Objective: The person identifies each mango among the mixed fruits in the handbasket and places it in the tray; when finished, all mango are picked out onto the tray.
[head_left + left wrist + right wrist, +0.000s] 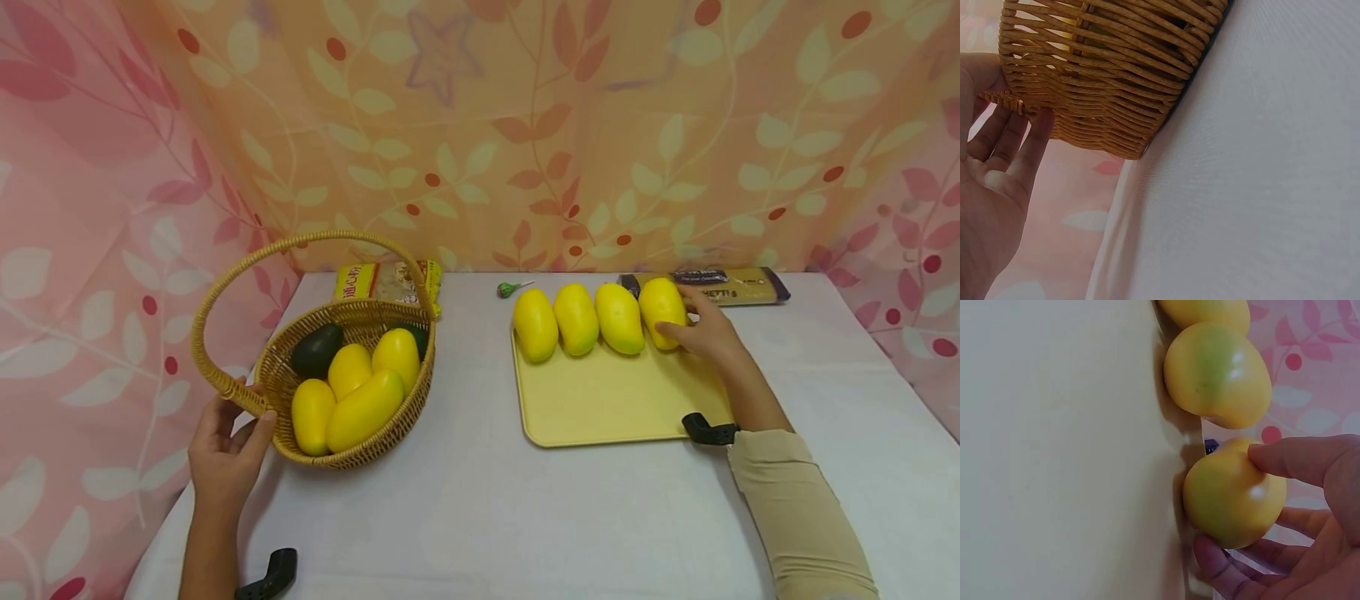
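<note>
- My right hand [708, 333]: thumb and fingers are clamped on the end mango [663, 310], thumb on the near side, fingertips around the right side and beneath.
- My left hand [228, 446]: thumb and fingers pinch the wicker basket [430, 371] at its left side, where the handle [303, 239] joins the rim.
- End mango: yellow with a green flush; located at the far right edge of the yellow tray [615, 404].
- Adjacent units: three more yellow mangoes stand in a row along the far edge of the tray, namely the left mango [536, 325], the second mango [577, 318] and the third mango [620, 318]. The third is just beside the one I grip, with a narrow gap between.
- Basket contents: four yellow fruits [366, 411] and a dark green avocado [317, 350] at the left; a second dark item [418, 336] is partly hidden at the far right.
- Behind the basket: a yellow printed packet [358, 281].
- Behind the tray: a spaghetti packet [742, 287], partly hidden by the mangoes and my hand; a green-wrapped lollipop [507, 289] lies to the left of the row.
- Support surface: a white cloth [480, 517] under basket, tray and packets.
- Surround: leaf-patterned curtains [465, 133] at the rear and both sides.
</note>
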### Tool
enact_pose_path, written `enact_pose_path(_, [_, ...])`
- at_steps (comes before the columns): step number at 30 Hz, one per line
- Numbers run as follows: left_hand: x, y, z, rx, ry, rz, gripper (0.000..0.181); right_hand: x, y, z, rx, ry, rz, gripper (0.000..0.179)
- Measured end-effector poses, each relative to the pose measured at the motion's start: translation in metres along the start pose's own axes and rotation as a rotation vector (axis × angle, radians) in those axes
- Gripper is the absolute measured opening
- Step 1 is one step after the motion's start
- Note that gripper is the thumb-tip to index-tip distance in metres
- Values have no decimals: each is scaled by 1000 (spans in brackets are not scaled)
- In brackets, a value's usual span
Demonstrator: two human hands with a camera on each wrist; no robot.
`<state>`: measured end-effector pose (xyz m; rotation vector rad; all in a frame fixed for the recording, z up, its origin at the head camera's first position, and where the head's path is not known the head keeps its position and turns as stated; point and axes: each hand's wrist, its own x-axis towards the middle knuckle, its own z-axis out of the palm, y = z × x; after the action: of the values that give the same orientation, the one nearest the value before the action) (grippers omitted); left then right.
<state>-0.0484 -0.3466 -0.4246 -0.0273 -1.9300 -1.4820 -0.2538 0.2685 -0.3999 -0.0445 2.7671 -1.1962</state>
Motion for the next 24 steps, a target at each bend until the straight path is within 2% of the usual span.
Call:
enact_pose_path(7, [0,-1,-1,51,16,-28,61,1,0,1,-9,14,-6,91])
enact_pose_path(16, [1,0,0,37,14,-22,58,-3,0,-1,-18,18,13,94])
enact_pose_path(21, [1,2,0,29,10,-25,57,-7,-3,-3,-64,42,21,95])
enact_pose_path(24, [0,2,0,30,5,-16,57,-13,-15,-4,-118,70,-15,93])
